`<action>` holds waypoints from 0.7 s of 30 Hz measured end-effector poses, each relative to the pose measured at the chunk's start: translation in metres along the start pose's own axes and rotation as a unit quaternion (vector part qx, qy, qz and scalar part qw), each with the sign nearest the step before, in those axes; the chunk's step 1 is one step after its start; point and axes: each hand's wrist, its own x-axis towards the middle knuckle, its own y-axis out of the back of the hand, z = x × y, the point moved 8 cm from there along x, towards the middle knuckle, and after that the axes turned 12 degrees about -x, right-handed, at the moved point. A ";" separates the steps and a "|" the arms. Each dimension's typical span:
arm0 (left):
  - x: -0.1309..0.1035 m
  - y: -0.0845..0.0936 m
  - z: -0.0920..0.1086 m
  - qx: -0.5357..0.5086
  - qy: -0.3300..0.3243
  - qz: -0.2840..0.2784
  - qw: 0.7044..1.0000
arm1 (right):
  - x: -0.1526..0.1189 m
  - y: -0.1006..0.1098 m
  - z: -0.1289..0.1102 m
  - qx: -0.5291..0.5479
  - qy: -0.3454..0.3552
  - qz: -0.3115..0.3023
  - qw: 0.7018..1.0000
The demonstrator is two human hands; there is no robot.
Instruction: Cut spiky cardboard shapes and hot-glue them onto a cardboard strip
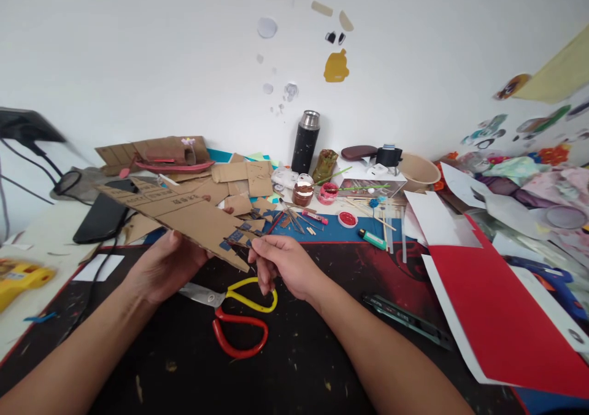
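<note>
My left hand (159,271) supports a cut cardboard piece (197,218) from below, its thumb along the near edge. The cardboard is tilted, comes to narrow points at its left end and has jagged notches with blue print at its right end. At that notched end, my right hand (292,264) pinches the edge between thumb and fingers; whether a small scrap is also in the pinch, I cannot tell. Just below both hands, scissors (214,298) with one yellow and one red handle lie on the dark mat (294,366). Their blade tips are hidden behind my left hand.
Cardboard scraps (260,178), a black flask (306,142) and paint jars (302,191) stand along the wall. Red paper (497,304) and a dark green cutter (407,320) lie to the right. On the left are a black phone (99,215) and a yellow tool (23,280).
</note>
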 end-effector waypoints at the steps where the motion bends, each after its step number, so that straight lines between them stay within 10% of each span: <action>1: 0.000 0.000 0.000 -0.005 -0.007 0.009 1.000 | 0.000 0.000 0.001 -0.001 -0.004 0.002 1.000; 21: 0.007 0.001 0.010 -0.123 -0.088 0.111 0.982 | 0.004 0.019 0.002 -0.066 0.016 0.101 0.993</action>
